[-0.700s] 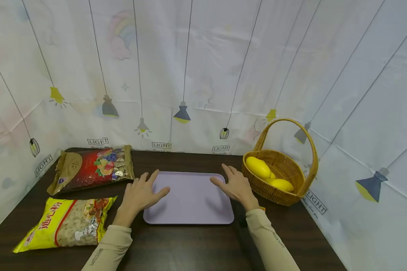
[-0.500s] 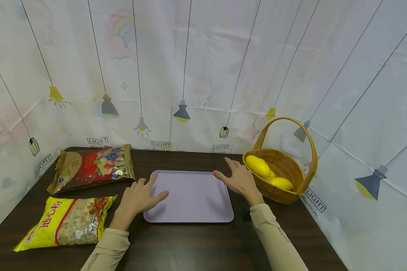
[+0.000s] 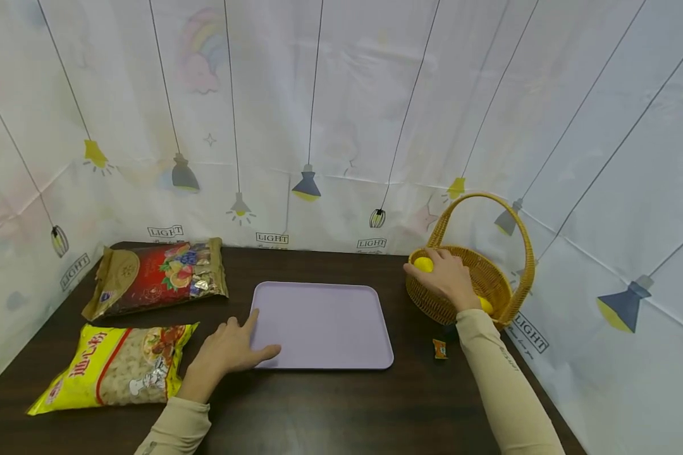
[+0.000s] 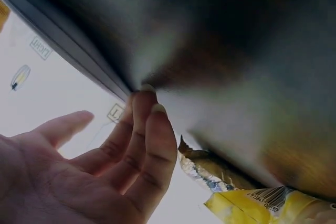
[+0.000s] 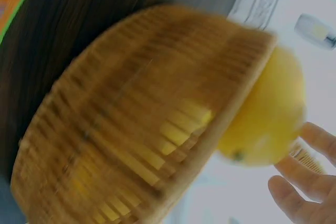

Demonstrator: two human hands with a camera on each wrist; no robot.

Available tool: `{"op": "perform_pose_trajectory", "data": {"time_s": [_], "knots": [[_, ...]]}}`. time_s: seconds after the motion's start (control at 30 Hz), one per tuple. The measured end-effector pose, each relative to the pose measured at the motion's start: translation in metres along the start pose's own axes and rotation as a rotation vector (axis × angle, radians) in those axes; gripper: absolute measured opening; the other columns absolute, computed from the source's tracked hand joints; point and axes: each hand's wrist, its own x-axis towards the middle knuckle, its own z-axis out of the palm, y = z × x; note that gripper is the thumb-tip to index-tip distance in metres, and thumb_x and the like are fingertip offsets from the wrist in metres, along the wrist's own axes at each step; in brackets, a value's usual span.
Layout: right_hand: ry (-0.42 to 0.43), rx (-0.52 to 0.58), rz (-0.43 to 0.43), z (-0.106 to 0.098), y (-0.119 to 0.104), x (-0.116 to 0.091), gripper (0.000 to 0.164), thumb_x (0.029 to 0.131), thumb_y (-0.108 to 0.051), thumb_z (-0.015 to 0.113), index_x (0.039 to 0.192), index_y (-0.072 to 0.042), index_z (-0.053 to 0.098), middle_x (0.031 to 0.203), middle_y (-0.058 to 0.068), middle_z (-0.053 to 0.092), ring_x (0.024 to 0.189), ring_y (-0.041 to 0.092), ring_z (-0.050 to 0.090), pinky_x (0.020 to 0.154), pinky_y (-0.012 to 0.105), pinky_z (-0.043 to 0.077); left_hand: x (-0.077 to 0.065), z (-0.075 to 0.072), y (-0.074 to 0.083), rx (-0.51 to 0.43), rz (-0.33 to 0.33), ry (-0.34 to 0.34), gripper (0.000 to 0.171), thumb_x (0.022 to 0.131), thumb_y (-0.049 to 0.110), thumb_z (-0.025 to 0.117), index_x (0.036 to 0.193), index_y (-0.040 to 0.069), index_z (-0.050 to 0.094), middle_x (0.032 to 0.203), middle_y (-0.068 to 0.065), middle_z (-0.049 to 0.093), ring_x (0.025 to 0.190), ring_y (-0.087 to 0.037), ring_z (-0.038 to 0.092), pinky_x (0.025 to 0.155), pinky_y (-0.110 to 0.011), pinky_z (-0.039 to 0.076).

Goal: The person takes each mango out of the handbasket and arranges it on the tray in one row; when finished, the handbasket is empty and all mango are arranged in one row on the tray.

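My right hand (image 3: 446,276) reaches over the rim of the wicker basket (image 3: 492,272), above a yellow lemon (image 3: 424,264). In the right wrist view, the fingertips (image 5: 286,163) are right at the side of a lemon (image 5: 270,108) that bulges above the basket rim, and the fingers are not closed round it. Another lemon (image 3: 486,306) shows partly behind the wrist. My left hand (image 3: 227,347) is beside the left edge of the lilac tray (image 3: 324,325), thumb and forefinger spread over its edge, holding nothing.
A red and gold bag (image 3: 159,278) lies at the back left of the dark table (image 3: 319,411). In front of it is a yellow bag of pasta (image 3: 114,366). A small orange wrapped packet (image 3: 440,349) lies near the basket, whose tall handle (image 3: 523,240) arches over it.
My right hand has moved from beside the tray to the right, over the basket and its lemons. The orange packet has come into full sight. My left hand has shifted slightly down and left.
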Motion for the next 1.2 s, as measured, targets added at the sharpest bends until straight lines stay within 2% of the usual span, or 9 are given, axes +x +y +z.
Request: {"op": "perform_pose_trajectory", "data": {"time_s": [0.17, 0.3, 0.43, 0.53, 0.7, 0.87, 1.03, 1.2], "knots": [[-0.066, -0.036, 0.030, 0.002, 0.023, 0.006, 0.084, 0.085, -0.074, 0.040, 0.148, -0.019, 0.033, 0.147, 0.026, 0.034, 0.125, 0.051, 0.038, 0.091, 0.066, 0.035, -0.002, 0.003, -0.001, -0.049, -0.019, -0.062, 0.113, 0.068, 0.079, 0.060, 0.151, 0.011, 0.025, 0.130, -0.030, 0.048, 0.107, -0.042, 0.059, 0.083, -0.056, 0.050], [-0.108, -0.036, 0.007, 0.010, 0.033, 0.008, 0.085, 0.087, -0.068, 0.044, 0.149, -0.013, 0.030, 0.141, 0.029, 0.038, 0.113, 0.045, 0.048, 0.081, 0.053, 0.041, -0.007, 0.006, -0.001, -0.062, -0.018, -0.105, 0.118, 0.065, 0.074, 0.067, 0.150, 0.004, 0.024, 0.132, -0.030, 0.048, 0.110, -0.043, 0.058, 0.088, -0.056, 0.048], [-0.138, -0.012, -0.017, 0.016, 0.038, 0.011, 0.083, 0.088, -0.063, 0.047, 0.149, -0.009, 0.028, 0.137, 0.028, 0.043, 0.103, 0.037, 0.050, 0.074, 0.043, 0.041, -0.008, 0.009, -0.002, -0.056, -0.002, -0.097, 0.119, 0.064, 0.070, 0.072, 0.147, -0.002, 0.028, 0.132, -0.029, 0.050, 0.112, -0.043, 0.057, 0.090, -0.055, 0.048], [-0.143, 0.005, -0.028, 0.016, 0.038, 0.013, 0.078, 0.090, -0.055, 0.049, 0.149, -0.007, 0.028, 0.135, 0.029, 0.045, 0.100, 0.037, 0.050, 0.071, 0.040, 0.040, -0.006, 0.010, -0.003, -0.050, -0.003, -0.082, 0.118, 0.063, 0.069, 0.074, 0.144, -0.005, 0.031, 0.130, -0.028, 0.051, 0.111, -0.042, 0.058, 0.091, -0.054, 0.048], [-0.133, 0.032, -0.027, 0.012, 0.039, 0.012, 0.072, 0.091, -0.043, 0.051, 0.149, -0.006, 0.028, 0.133, 0.030, 0.047, 0.093, 0.035, 0.051, 0.067, 0.038, 0.040, -0.002, 0.009, -0.004, -0.057, -0.003, -0.084, 0.118, 0.062, 0.069, 0.074, 0.143, -0.006, 0.032, 0.132, -0.028, 0.051, 0.114, -0.042, 0.057, 0.094, -0.055, 0.047], [-0.079, 0.052, -0.038, 0.009, 0.037, 0.010, 0.071, 0.091, -0.042, 0.054, 0.149, -0.008, 0.029, 0.125, 0.029, 0.048, 0.088, 0.033, 0.049, 0.063, 0.034, 0.038, -0.001, 0.008, -0.002, -0.055, -0.010, -0.105, 0.118, 0.063, 0.069, 0.073, 0.144, -0.005, 0.030, 0.135, -0.028, 0.049, 0.117, -0.042, 0.055, 0.096, -0.054, 0.046], [-0.003, 0.089, -0.049, 0.008, 0.024, 0.007, 0.070, 0.091, -0.042, 0.054, 0.149, -0.014, 0.029, 0.119, 0.029, 0.042, 0.084, 0.032, 0.046, 0.060, 0.032, 0.036, -0.003, 0.006, -0.002, -0.054, -0.010, -0.106, 0.117, 0.063, 0.069, 0.074, 0.143, -0.005, 0.030, 0.134, -0.028, 0.050, 0.116, -0.042, 0.056, 0.096, -0.054, 0.046], [0.022, 0.122, -0.054, 0.007, 0.008, 0.002, 0.069, 0.090, -0.046, 0.053, 0.149, -0.017, 0.030, 0.121, 0.029, 0.038, 0.085, 0.032, 0.046, 0.062, 0.032, 0.038, -0.003, 0.006, -0.002, -0.058, -0.007, -0.108, 0.118, 0.063, 0.069, 0.073, 0.144, -0.005, 0.029, 0.135, -0.028, 0.049, 0.117, -0.042, 0.055, 0.096, -0.054, 0.046]]}}
